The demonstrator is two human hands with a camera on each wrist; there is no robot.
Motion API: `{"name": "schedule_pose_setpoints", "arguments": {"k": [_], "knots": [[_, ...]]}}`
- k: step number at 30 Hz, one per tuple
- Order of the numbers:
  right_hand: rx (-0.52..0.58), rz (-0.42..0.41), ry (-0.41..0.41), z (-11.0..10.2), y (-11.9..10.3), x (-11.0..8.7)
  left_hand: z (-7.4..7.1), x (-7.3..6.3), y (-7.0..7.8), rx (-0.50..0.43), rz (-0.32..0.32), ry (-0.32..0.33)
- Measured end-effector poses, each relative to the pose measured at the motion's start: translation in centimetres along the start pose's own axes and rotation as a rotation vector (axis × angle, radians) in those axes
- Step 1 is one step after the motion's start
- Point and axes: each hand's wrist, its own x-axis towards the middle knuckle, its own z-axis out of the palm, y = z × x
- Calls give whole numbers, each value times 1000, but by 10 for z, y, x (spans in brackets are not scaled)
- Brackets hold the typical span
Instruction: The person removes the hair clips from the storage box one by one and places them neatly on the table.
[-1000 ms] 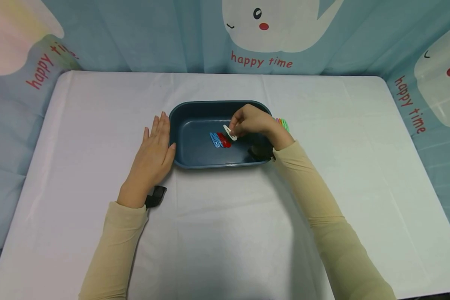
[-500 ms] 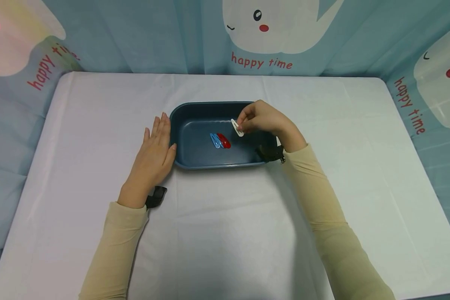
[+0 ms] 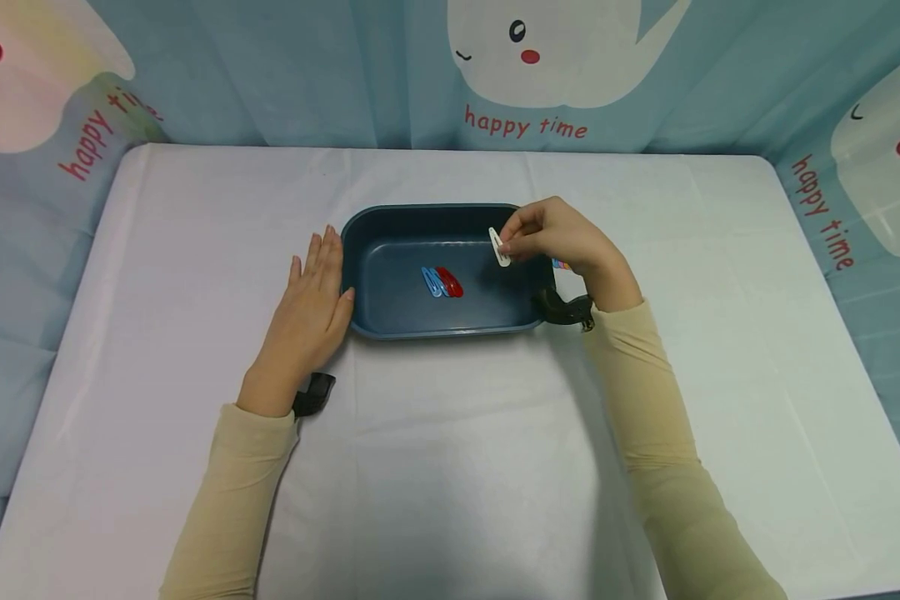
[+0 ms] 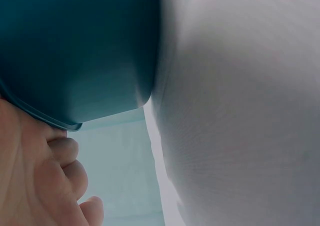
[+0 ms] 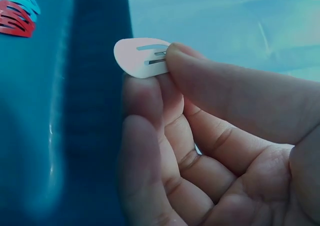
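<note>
A white snap hair clip (image 3: 499,247) is pinched between the thumb and fingers of my right hand (image 3: 562,237), above the right end of a dark blue tray (image 3: 442,333). The right wrist view shows this hair clip (image 5: 142,58) up close, its slots visible. Inside the tray, blue hair clips (image 3: 434,282) and red hair clips (image 3: 450,282) lie side by side. My left hand (image 3: 307,308) rests with straight fingers along the tray's left wall. In the left wrist view the left hand (image 4: 40,171) is at the tray's rim.
A white cloth (image 3: 420,467) covers the table. Some small colored items (image 3: 562,264) lie just right of the tray, mostly hidden behind the right hand. A light-blue printed curtain (image 3: 375,75) hangs behind the table. Black cameras sit at both wrists.
My right hand has moved to the right with the white hair clip, away from the blue and red clips and toward the tray's right end. The left hand has stayed in place.
</note>
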Motion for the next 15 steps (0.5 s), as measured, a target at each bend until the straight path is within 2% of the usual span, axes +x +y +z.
{"name": "schedule_pose_setpoints", "arguments": {"k": [9, 15], "knots": [[9, 1, 48, -10, 8, -10, 0, 1, 0, 0, -3, 0], [83, 18, 78, -16, 14, -16, 0, 0, 0, 0, -2, -2]]}}
